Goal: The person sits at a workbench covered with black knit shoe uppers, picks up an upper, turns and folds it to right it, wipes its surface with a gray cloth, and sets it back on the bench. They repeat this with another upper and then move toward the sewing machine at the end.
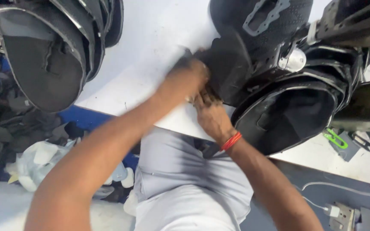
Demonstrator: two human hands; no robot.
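Both hands work at the near edge of a white table (150, 51). The left hand (187, 77) lies on a black shoe upper (232, 68), with its fingers closed over the edge of the piece; the picture is blurred here, so the exact grip is not clear. The right hand (213, 115), with a red band (232, 141) on the wrist, touches the same upper from below, fingers curled against it. The upper lies on the table, just beside a stack of black uppers (292, 111) at the right. Another stack (52, 51) stands at the far left, well apart. Green snips (335, 137) lie near the right stack. A white cable (343, 188) runs below the table
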